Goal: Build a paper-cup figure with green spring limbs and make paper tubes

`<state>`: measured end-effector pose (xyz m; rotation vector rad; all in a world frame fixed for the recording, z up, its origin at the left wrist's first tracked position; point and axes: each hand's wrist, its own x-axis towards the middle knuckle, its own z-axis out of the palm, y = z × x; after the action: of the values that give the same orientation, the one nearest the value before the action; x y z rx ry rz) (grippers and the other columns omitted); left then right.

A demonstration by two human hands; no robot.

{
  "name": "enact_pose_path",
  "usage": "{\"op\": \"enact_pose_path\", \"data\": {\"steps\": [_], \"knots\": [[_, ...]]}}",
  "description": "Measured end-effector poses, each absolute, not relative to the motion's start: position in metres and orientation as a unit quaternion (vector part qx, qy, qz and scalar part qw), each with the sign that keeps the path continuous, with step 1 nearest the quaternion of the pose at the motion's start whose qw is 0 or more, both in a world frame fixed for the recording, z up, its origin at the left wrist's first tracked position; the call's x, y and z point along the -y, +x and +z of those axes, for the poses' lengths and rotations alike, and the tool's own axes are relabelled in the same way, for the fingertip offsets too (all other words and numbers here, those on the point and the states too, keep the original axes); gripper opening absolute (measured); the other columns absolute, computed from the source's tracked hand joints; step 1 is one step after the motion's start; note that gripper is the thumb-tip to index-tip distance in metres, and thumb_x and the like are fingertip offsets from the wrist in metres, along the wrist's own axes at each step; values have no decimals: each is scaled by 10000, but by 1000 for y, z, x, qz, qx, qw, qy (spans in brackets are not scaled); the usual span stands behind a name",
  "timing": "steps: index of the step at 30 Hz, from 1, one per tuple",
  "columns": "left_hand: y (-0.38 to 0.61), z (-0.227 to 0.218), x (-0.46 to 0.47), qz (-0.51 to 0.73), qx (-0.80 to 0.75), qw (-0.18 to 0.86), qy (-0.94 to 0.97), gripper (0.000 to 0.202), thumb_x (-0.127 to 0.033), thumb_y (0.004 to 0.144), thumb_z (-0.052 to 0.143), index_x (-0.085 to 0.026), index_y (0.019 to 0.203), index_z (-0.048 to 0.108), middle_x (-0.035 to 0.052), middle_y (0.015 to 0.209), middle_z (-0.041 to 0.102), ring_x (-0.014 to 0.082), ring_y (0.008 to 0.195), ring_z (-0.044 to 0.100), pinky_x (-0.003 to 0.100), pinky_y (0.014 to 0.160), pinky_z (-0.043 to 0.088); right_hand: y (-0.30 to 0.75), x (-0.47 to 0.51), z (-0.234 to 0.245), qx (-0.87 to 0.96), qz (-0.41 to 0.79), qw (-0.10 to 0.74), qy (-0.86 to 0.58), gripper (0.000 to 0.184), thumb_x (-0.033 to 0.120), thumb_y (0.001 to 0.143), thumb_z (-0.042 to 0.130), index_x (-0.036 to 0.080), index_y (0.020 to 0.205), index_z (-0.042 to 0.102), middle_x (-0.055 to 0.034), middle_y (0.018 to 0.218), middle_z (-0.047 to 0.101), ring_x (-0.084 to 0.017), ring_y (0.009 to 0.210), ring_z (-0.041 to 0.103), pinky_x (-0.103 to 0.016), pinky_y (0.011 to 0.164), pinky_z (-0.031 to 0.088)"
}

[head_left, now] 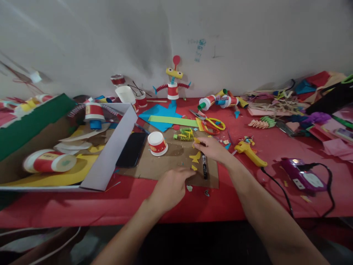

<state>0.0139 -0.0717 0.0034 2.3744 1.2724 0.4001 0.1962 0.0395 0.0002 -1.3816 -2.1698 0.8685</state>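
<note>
My right hand [211, 148] is closed in a pinch on a small yellow paper piece [196, 140], above a cardboard sheet [176, 162]. Its wrist passes over the upper part of a black marker [204, 167]. Low over the cardboard's front edge, my left hand [170, 188] has its fingers stretched to the right and holds nothing. Near its fingertips lie a yellow paper scrap [194, 168] and a yellow cut-out [195, 157]. Beyond them is a green-and-yellow folded paper spring [186, 134]. A red-and-white paper cup [157, 144] stands upside down to the left.
On the left are a phone [131, 149] and an open box [110, 147] holding cup figures. Scissors [211, 122], a yellow glue gun [250, 152] and a corded purple device [303, 176] lie right. A paper-cup figure [173, 90] stands by the wall.
</note>
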Motion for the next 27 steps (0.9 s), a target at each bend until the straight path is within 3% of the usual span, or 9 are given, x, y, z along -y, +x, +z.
{"op": "enact_pose_path", "data": {"steps": [3,6,8,12,16,21,25,27], "knots": [[21,-4,75,161,-451,139,867,423,-83,882,450,-152,1292,529,87,1354,565,204,1262,502,383,1067,411,196,-40,0,781,295,210,-509,174,231,855,508,178,708,584,25,623,510,-125,601,446,-249,563,275],[25,-7,75,148,-430,135,880,300,-158,917,462,-159,1183,602,80,1222,649,202,1143,581,370,996,468,197,-41,0,780,288,208,-515,178,228,858,510,176,705,587,24,615,505,-125,595,442,-249,554,258],[28,-7,73,153,-441,133,874,285,-167,934,436,-168,1160,610,76,1180,663,188,1094,600,353,959,488,197,-41,0,782,287,207,-513,171,227,859,513,177,721,601,19,626,526,-125,599,452,-247,552,258],[34,-7,71,146,-443,86,881,337,-207,919,493,-120,1237,556,125,1270,607,243,1210,526,413,1010,447,196,-42,-3,784,285,209,-510,161,218,860,513,177,747,620,16,641,556,-122,604,463,-240,551,264],[34,-9,80,156,-424,113,885,230,-214,933,467,-163,1051,658,72,1021,704,203,971,639,366,890,518,196,-43,-4,785,284,208,-510,171,220,856,515,178,726,618,28,606,524,-115,570,430,-237,540,256],[30,-10,95,187,-447,91,870,350,-256,910,526,-155,1241,571,110,1299,600,256,1221,534,464,1043,430,196,-41,0,785,280,209,-511,171,225,847,532,178,702,610,41,564,476,-113,545,398,-247,537,238],[22,-7,102,200,-429,166,865,278,-271,930,491,-206,1162,629,64,1188,677,188,1111,618,366,983,497,196,-42,0,783,275,217,-514,192,242,855,525,179,697,613,33,574,503,-115,548,411,-251,544,244],[19,-8,99,217,-478,141,840,317,-266,938,466,-191,1216,599,97,1261,634,208,1182,577,398,1006,481,195,-43,-2,783,275,221,-513,177,243,857,522,179,733,631,23,612,545,-120,571,445,-248,552,259]]}}
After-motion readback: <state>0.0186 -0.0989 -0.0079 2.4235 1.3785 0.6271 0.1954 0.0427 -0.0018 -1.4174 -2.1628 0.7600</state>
